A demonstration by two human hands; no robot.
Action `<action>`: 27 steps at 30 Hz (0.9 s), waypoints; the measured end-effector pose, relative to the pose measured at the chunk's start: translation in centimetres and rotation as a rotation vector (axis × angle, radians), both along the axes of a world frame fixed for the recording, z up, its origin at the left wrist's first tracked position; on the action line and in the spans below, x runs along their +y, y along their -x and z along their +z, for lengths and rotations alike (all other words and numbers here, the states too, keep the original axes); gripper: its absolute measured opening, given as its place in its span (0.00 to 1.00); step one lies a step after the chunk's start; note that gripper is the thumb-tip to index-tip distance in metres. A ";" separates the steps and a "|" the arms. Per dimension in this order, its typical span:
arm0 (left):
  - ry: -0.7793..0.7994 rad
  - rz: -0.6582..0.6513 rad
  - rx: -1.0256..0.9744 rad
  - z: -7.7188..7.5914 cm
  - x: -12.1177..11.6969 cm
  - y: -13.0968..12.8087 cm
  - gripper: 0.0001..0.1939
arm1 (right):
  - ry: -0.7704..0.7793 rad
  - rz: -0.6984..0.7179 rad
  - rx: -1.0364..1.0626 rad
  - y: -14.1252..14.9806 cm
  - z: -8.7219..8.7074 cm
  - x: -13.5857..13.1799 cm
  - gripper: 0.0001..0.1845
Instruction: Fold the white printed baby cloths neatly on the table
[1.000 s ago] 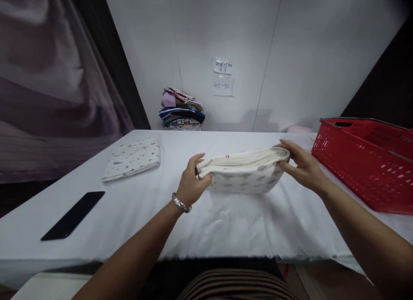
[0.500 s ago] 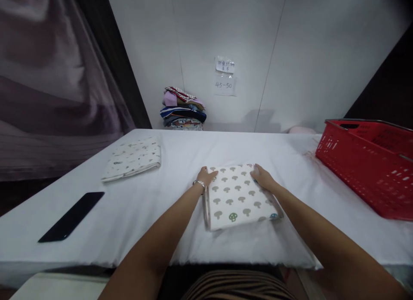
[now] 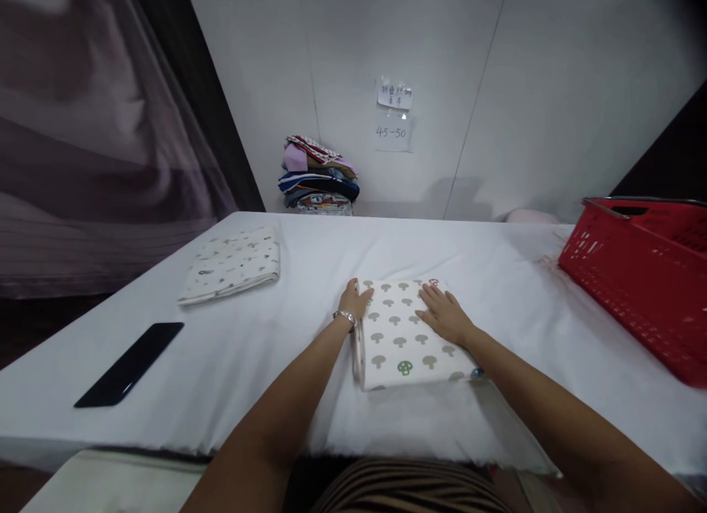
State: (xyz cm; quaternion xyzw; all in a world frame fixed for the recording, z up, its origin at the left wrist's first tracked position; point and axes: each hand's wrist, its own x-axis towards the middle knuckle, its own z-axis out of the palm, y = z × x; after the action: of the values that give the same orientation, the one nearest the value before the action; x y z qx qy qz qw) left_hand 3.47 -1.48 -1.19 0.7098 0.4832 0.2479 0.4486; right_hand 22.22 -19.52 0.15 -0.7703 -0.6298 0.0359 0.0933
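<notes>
A folded white cloth with a mushroom print (image 3: 401, 340) lies flat on the white table (image 3: 276, 351) in front of me. My right hand (image 3: 442, 314) rests palm down on top of it, fingers stretched out. At the cloth's far left corner sits my left hand (image 3: 353, 301), a bracelet on its wrist, fingers flat against the edge. Neither hand grips anything.
A second folded patterned cloth (image 3: 232, 264) lies at the left of the table, with a black phone (image 3: 129, 363) nearer the front left edge. A red plastic basket (image 3: 646, 270) stands at the right. Against the wall behind, a stack of folded clothes (image 3: 319, 176) sits.
A second ago both hands held the folded cloth up on edge. It now lies flat, and my right hand has slid from its far corner onto its top.
</notes>
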 end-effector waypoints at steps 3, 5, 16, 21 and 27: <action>0.057 0.030 -0.067 -0.4 0.6 0.2 0.34 | 0.020 -0.018 0.010 -0.1 0.3 0.1 0.32; 0.121 0.031 -0.095 -0.6 1.0 0.5 0.31 | 0.044 -0.026 0.027 0.4 0.7 0.1 0.32; 0.179 0.063 -0.095 -0.4 1.2 1.5 0.26 | 0.025 0.168 0.025 6.8 0.3 -0.5 0.36; 0.188 0.073 -0.089 0.3 1.3 1.9 0.21 | 0.054 0.274 0.098 9.2 1.0 -1.5 0.37; 0.198 0.046 -0.064 2.0 -1.0 4.6 0.11 | 0.010 0.274 0.129 10.0 0.8 -1.7 0.34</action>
State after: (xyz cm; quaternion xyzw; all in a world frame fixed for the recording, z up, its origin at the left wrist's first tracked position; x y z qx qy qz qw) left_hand -1.15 -2.50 0.77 0.6426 0.5067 0.2316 0.5259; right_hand 12.22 -21.23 0.91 -0.6737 -0.7215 0.1009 0.1243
